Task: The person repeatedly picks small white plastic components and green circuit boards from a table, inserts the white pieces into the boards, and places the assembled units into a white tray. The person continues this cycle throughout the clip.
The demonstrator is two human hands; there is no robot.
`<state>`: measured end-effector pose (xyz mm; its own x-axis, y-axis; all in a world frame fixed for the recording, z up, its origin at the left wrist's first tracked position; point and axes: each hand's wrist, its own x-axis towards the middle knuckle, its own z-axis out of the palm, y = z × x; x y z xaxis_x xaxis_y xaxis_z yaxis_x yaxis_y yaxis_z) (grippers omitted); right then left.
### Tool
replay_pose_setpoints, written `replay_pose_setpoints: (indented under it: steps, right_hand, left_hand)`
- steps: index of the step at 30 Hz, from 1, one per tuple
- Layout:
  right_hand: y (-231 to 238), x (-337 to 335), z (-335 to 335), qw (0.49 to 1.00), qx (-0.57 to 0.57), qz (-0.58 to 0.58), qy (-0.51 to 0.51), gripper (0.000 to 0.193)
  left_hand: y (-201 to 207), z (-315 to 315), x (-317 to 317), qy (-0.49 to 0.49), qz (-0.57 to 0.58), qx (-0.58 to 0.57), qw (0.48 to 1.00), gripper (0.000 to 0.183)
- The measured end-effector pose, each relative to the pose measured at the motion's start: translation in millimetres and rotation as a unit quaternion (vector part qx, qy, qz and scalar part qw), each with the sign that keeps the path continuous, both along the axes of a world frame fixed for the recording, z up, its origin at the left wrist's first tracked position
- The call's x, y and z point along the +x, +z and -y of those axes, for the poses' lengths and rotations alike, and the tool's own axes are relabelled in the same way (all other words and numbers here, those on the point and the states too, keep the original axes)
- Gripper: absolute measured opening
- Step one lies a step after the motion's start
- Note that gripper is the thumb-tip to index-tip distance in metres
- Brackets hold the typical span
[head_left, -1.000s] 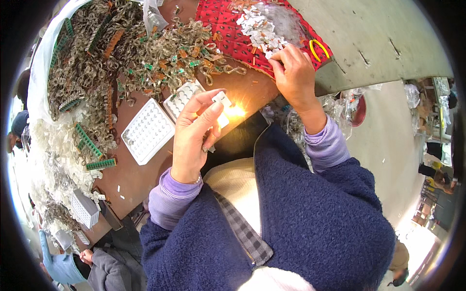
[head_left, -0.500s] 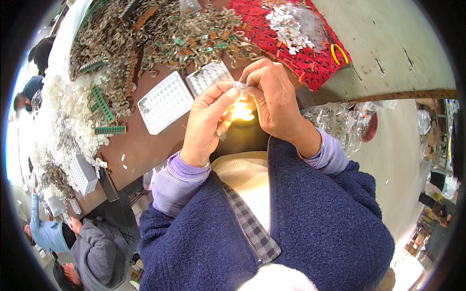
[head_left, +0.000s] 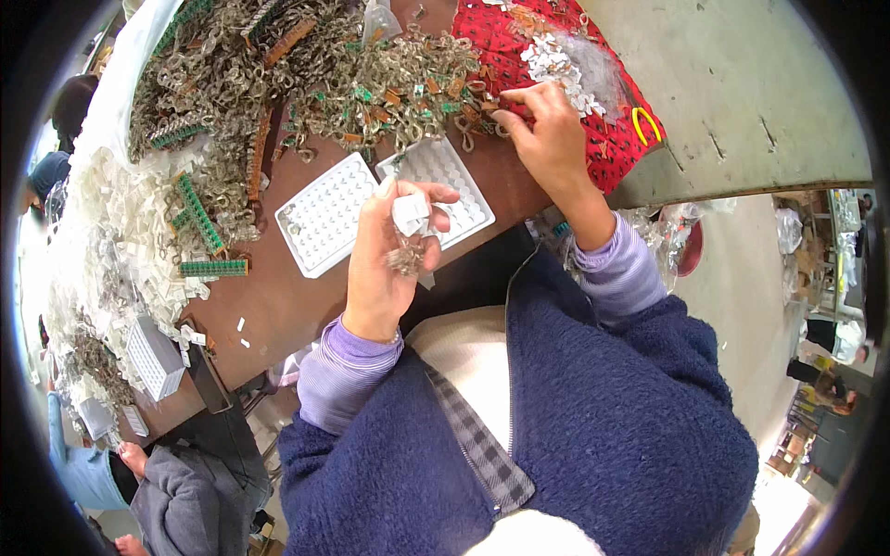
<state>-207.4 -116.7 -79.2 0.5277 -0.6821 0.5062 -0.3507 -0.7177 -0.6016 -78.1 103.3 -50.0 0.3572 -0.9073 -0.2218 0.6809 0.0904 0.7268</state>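
Observation:
My left hand [head_left: 378,269] is raised above the near edge of the brown table, its fingers curled round a small white block-shaped piece [head_left: 412,214]. A blurred clump of metal rings [head_left: 404,259] hangs at the same fingers. My right hand [head_left: 549,139] reaches over the near side of a heap of metal clasps and rings [head_left: 389,88]. Its thumb and forefinger are apart, close to an orange strip [head_left: 489,106] at the heap's edge. Two white trays with rows of round hollows, a left tray [head_left: 322,215] and a right tray [head_left: 476,196], lie behind my left hand.
A red patterned cloth [head_left: 607,159] at the right bears small white pieces [head_left: 561,69] and a yellow loop [head_left: 646,126]. At the left lie a heap of white pieces [head_left: 111,232], green strips [head_left: 213,268] and stacked trays [head_left: 156,357]. A co-worker in grey [head_left: 190,500] sits at lower left.
My hands were together at a brightly lit small piece. The right hand has moved away, up to the heap's edge; the left has turned, palm showing, keeping the white piece. The yellow glow is gone.

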Motion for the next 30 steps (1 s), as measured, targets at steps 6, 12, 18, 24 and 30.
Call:
replay_pose_setpoints:
  steps: [6,12,18,24,30]
  right_hand:
    - [-1.1,-5.3,10.4,0.998,0.018,0.058,0.019,0.017]
    - [21.9,-2.0,-39.0,0.876,0.393,0.170,0.221,0.015]
    - [35.4,-0.6,-53.1,0.944,0.127,0.107,0.287,0.015]
    - [49.5,19.3,-82.3,0.951,-0.140,0.083,0.262,0.016]
    - [62.3,40.3,-123.7,0.946,-0.148,0.040,0.286,0.011]
  left_hand:
    - [2.8,15.7,5.8,-0.006,0.011,-0.009,1.000,0.043]
    - [6.7,39.6,-1.2,0.165,0.549,-0.003,0.819,0.042]
    - [15.4,11.5,-1.1,0.199,0.439,0.077,0.872,0.022]
    - [16.3,-20.8,-3.9,0.211,0.372,0.097,0.899,0.019]
    - [13.7,-59.3,9.7,0.275,0.471,0.022,0.838,0.023]
